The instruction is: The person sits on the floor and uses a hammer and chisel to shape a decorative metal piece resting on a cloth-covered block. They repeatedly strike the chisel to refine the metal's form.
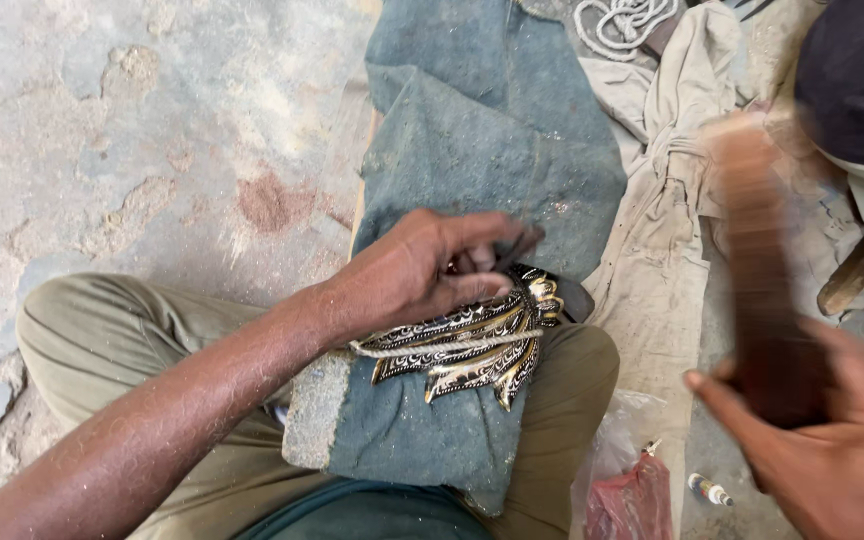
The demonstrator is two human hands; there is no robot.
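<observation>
A dusty blue-grey felt cloth (492,170) pads the lap — on it lies a black-and-gold engraved leaf-shaped metal ornament (472,345). The left hand (417,270) pinches a thin dark punch (517,250) upon it; the right hand (832,440) grips a blurred brown wooden mallet (762,280). Keep the punch upright — strike squarely.

The wooden mallet (757,270) in the right hand (822,450) is motion-blurred; the left hand (422,270) hides part of the metal ornament (472,350).
</observation>
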